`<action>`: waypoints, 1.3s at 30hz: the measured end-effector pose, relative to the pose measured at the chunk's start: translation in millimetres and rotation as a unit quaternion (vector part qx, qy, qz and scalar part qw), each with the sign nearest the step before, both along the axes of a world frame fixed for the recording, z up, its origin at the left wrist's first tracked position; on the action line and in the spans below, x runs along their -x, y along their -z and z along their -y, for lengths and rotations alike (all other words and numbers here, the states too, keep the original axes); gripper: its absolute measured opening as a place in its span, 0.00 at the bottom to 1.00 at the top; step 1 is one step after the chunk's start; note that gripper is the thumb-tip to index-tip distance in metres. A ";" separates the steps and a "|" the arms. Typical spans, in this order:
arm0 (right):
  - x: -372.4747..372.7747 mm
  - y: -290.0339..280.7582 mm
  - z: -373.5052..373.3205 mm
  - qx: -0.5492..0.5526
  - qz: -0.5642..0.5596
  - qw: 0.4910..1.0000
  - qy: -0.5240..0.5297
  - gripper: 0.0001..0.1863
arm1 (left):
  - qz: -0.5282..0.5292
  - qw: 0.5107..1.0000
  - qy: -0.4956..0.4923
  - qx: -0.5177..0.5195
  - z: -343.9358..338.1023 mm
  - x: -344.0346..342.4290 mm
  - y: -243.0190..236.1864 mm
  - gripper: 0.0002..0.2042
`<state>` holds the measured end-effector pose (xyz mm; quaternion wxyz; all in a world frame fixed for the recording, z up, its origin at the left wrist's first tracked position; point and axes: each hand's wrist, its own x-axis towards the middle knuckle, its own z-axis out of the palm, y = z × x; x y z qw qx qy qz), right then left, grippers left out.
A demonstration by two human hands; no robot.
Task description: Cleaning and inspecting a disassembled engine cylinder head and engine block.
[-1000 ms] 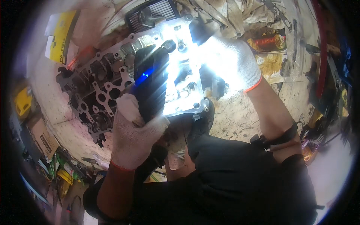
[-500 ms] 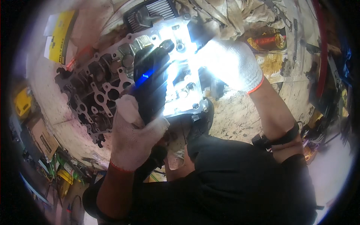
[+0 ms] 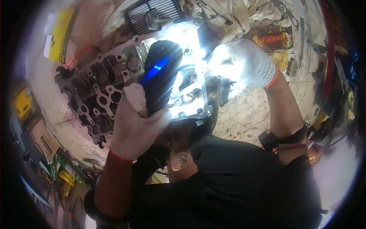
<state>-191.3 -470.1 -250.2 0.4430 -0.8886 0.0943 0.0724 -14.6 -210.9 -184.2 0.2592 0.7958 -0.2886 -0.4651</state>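
My left hand (image 3: pixel 139 122), in a white knit glove with a red cuff, grips a black work light (image 3: pixel 162 82) with a glowing blue strip. Its beam falls on an aluminium engine cylinder head (image 3: pixel 196 100) just right of the light. Beside that part's right edge, my right hand (image 3: pixel 248 63) is gloved the same way, its fingers curled together. Glare washes out the fingertips and hides what they hold, if anything. A flat metal gasket (image 3: pixel 102 100) with round holes lies over the dark metal engine part (image 3: pixel 82 89) on the left.
Behind the cylinder head lies a pleated air filter (image 3: pixel 139 17). Crumpled cloth (image 3: pixel 232 19) and a red-gold packet (image 3: pixel 276 41) are at the far right. A yellow filter box (image 3: pixel 63 36) stands far left. Tools and a cardboard box (image 3: pixel 44 139) crowd the left side.
My left hand has tilted and shifted the work light up and to the right. My right hand has moved slightly right, and the glare over it has shrunk.
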 end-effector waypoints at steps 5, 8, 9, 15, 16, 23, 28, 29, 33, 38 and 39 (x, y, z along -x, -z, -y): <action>20.0 0.8 -2.6 -0.066 0.048 0.990 0.119 0.10 | 0.067 0.987 0.091 0.116 13.3 -8.4 11.1 0.13; 16.6 -11.4 -23.4 -0.040 0.006 0.985 0.169 0.11 | 0.046 0.996 0.023 0.075 17.1 3.8 9.7 0.18; 15.1 -15.5 -28.4 -0.040 -0.004 0.981 0.192 0.12 | 0.046 0.996 0.023 0.075 19.1 4.8 10.5 0.18; 23.7 -3.2 -37.9 0.022 0.006 0.981 0.192 0.11 | 0.089 0.991 0.049 0.085 35.4 8.4 13.4 0.27; 23.3 -4.5 -40.5 0.023 -0.005 0.979 0.202 0.11 | 0.095 0.991 0.043 0.083 35.9 7.3 16.6 0.22; 25.6 -8.4 -47.8 0.004 -0.029 0.972 0.234 0.11 | 0.097 0.992 0.024 0.082 42.0 4.1 25.1 0.20; 22.2 -12.1 -50.3 0.010 -0.049 0.971 0.232 0.12 | 0.146 0.981 0.046 0.121 41.2 2.4 34.1 0.24; 22.9 -9.7 -51.5 0.010 -0.049 0.971 0.233 0.12 | 0.157 0.979 0.071 0.109 41.6 1.2 34.7 0.25; 23.7 -4.6 -53.4 -0.011 -0.008 0.967 0.256 0.12 | 0.145 0.978 0.078 0.125 42.6 1.4 37.2 0.24; 24.1 -1.9 -55.3 0.046 -0.026 0.967 0.249 0.12 | 0.102 0.985 0.040 0.130 46.4 3.7 31.1 0.22; 23.4 -2.6 -56.5 0.036 -0.009 0.966 0.255 0.12 | 0.103 0.985 0.041 0.130 47.4 3.0 29.8 0.22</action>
